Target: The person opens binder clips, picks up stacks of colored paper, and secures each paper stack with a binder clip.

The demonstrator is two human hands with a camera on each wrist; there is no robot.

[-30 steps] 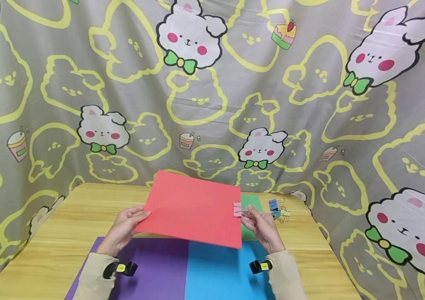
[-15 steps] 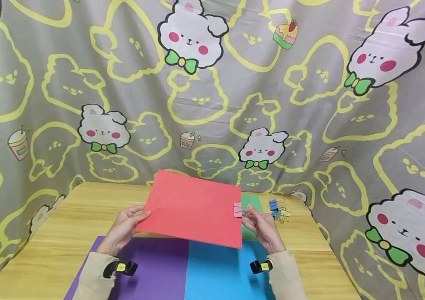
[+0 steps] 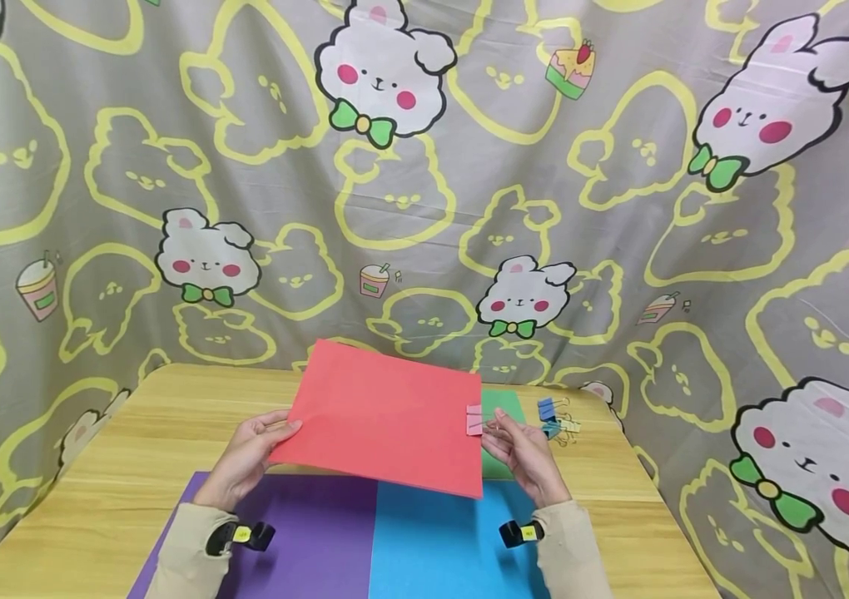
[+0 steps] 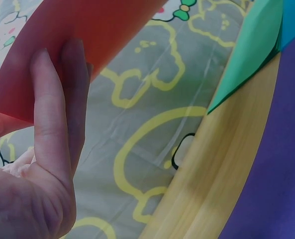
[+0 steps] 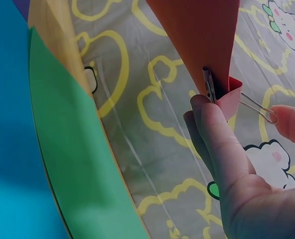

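Note:
A stack of red paper or thin card (image 3: 394, 416) is held up above the table, tilted, in the head view. At its left edge my left hand (image 3: 248, 453) pinches the lower corner, thumb on top and fingers (image 4: 50, 109) underneath. A pink binder clip (image 3: 474, 420) sits on the right edge of the red sheets. My right hand (image 3: 523, 456) grips that clip. In the right wrist view, one wire handle lies along the underside of the red sheet, close to my fingertips (image 5: 210, 109). The clip's other wire handle sticks out and meets my thumb (image 5: 290, 122).
Purple card (image 3: 297, 532) and blue card (image 3: 447, 541) lie side by side at the front of the wooden table (image 3: 619, 516). Green card (image 3: 503, 408) lies behind the right hand. Several binder clips (image 3: 558, 420) are heaped at the back right. A patterned curtain (image 3: 424, 183) hangs behind.

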